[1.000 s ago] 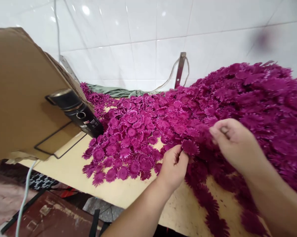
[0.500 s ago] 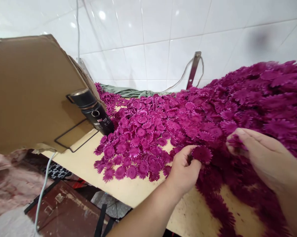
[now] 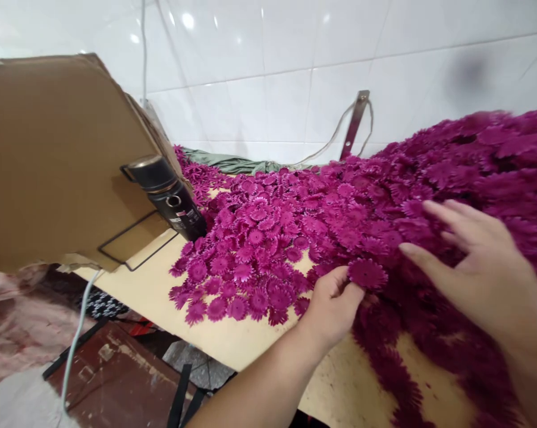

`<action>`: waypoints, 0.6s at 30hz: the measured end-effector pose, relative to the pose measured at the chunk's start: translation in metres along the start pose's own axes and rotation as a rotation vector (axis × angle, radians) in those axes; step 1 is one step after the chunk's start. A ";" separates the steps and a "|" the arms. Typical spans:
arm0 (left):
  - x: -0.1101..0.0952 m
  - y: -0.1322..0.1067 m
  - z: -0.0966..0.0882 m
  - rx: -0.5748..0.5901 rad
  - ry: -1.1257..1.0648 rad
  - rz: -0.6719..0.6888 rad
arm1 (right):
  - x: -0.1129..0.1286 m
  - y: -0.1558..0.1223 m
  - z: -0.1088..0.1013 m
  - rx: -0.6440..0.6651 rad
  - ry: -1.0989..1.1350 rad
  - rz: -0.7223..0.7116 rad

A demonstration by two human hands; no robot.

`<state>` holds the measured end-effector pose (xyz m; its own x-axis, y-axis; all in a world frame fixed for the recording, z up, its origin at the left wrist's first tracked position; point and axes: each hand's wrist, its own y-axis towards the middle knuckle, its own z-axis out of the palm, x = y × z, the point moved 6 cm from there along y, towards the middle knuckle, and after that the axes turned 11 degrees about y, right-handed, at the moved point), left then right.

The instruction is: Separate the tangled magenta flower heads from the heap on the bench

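Hands at a tabletop [image 3: 138, 291] spread with magenta flower-shaped pieces, seen from the head. The left hand [image 3: 333, 304] is closed in a pinch, its thumb and forefinger gripping the edge of a single round flower piece [image 3: 367, 274] with a toothed rim. This piece lies at the tips of those fingers, its broad face turned upward, in front of the main mass of pieces. The right hand [image 3: 476, 267] is open, thumb and fingers parted, to the right of the held piece and over the tall heap [image 3: 482, 154]; whether its fingertips touch the heap cannot be told. Left of the heap, a lower layer of loose pieces [image 3: 250, 238] thins out toward the near edge. Below the hands, a row of overlapping pieces [image 3: 397, 374] runs toward the viewer, partly blurred. At the left, a black bottle [image 3: 167, 199] leans in the picture beside the loose pieces, in front of a large cardboard sheet [image 3: 49, 166]; a thin black wire frame [image 3: 153, 252] lies near its base. Behind, a green cloth [image 3: 223, 161] and an upright metal strip [image 3: 355, 125] adjoin the white tiled wall [image 3: 250, 47].
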<state>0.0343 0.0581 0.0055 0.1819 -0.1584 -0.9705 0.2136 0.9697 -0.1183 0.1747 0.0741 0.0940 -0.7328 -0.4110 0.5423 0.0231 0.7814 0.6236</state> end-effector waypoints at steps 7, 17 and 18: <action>0.000 -0.001 -0.002 0.049 0.151 0.175 | 0.025 -0.034 0.039 0.426 0.269 0.213; 0.000 -0.003 0.002 0.064 0.490 0.273 | 0.008 -0.037 0.044 0.402 0.529 0.359; 0.000 -0.003 0.002 0.059 0.521 0.285 | 0.007 -0.036 0.044 0.362 0.480 0.349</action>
<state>0.0351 0.0546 0.0066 -0.2519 0.2332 -0.9392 0.2813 0.9463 0.1595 0.1389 0.0634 0.0503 -0.3404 -0.2037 0.9180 -0.0864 0.9789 0.1852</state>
